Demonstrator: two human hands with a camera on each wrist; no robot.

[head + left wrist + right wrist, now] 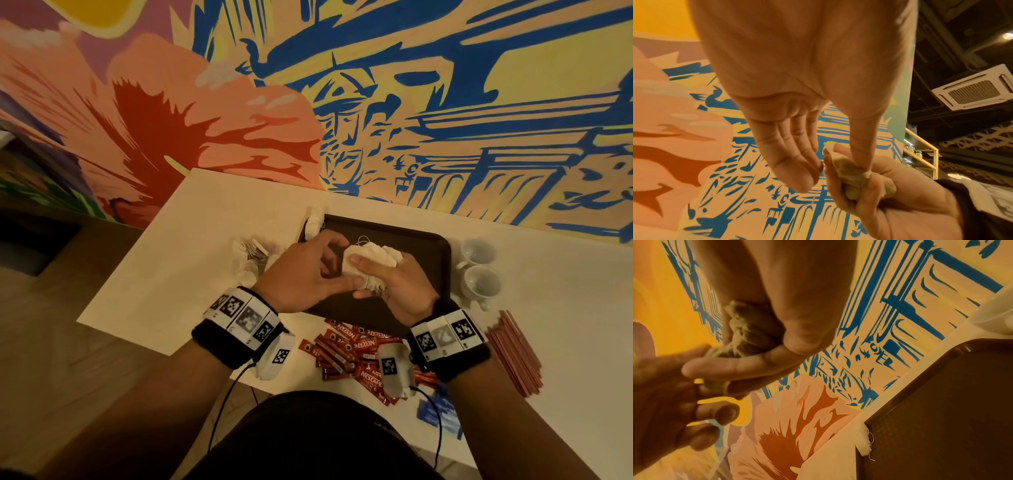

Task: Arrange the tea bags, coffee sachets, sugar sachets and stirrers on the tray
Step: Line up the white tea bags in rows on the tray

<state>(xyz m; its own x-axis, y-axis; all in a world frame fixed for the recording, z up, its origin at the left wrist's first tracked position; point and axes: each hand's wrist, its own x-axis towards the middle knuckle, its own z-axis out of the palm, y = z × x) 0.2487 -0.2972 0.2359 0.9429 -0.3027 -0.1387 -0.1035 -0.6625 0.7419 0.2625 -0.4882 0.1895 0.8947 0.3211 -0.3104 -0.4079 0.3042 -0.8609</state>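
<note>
Both hands are up over the dark brown plastic tray (424, 270), working one bundle between them. The right hand (400, 284) has its fingers and thumb curled round a bunch of white paper tea bags (373, 255), their thin strings looping out at the top. The left hand (305, 270) meets it from the other side, its thumb and forefinger pinching the near end of that same bunch while the other fingers hang loosely spread. Out beyond the left hand, on the pale surface (164, 274), lies a loose heap of more tea bags (250, 257), and one small stack (313, 224) rests at the tray's far left corner. Below the wrists sprawl red coffee sachets (346, 346); to the right of the right hand sit thin red stirrers (513, 349) and two white cups (479, 267)
</note>
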